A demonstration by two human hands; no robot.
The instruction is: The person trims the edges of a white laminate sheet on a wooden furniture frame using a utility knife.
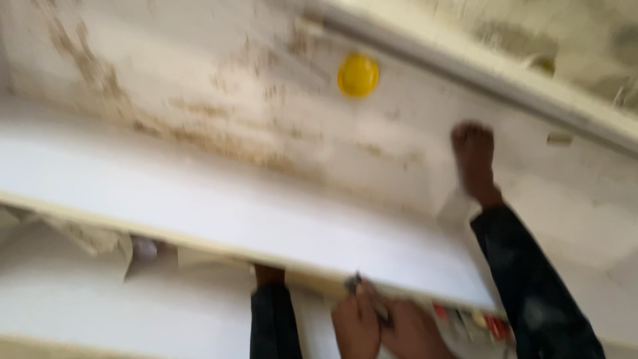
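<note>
The long white board (219, 206) lies across the stained floor (199, 86) before the person's bare foot (473, 159), where the left hand (355, 326) curls around a small dark tool (367, 296) at its near edge, seemingly to work it; the blur hides the right hand's (413, 330) grip.

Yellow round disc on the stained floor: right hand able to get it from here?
Probably not. The right hand sits at the near edge of the long white board; the yellow round disc lies uncovered well beyond its far side.
</note>
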